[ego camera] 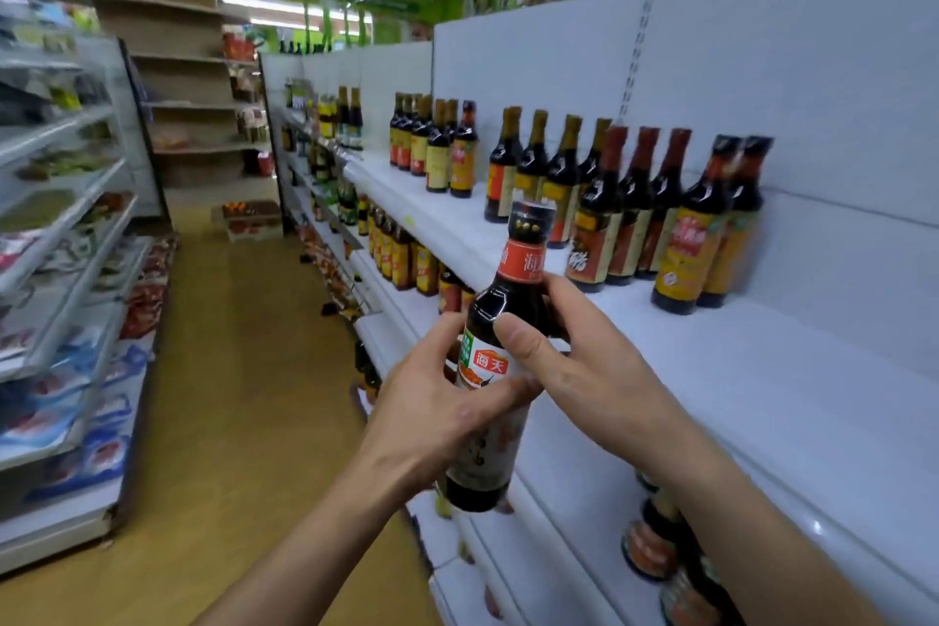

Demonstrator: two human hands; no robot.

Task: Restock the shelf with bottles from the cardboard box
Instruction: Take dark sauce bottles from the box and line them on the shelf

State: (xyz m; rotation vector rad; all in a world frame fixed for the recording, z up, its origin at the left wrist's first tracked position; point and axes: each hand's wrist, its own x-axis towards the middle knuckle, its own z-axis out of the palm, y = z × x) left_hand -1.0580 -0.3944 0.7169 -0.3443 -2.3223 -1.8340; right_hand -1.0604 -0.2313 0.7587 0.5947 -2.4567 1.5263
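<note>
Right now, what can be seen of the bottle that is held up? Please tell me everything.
The bottle is dark, glass by its look, with a black cap, an orange-red neck band and a pale label bearing a red and green patch. It is capped and tilted, cap up and slightly right. The left grip holds its label; the right grip pinches its shoulder. It is in the air before the white shelf, not on it.
</note>
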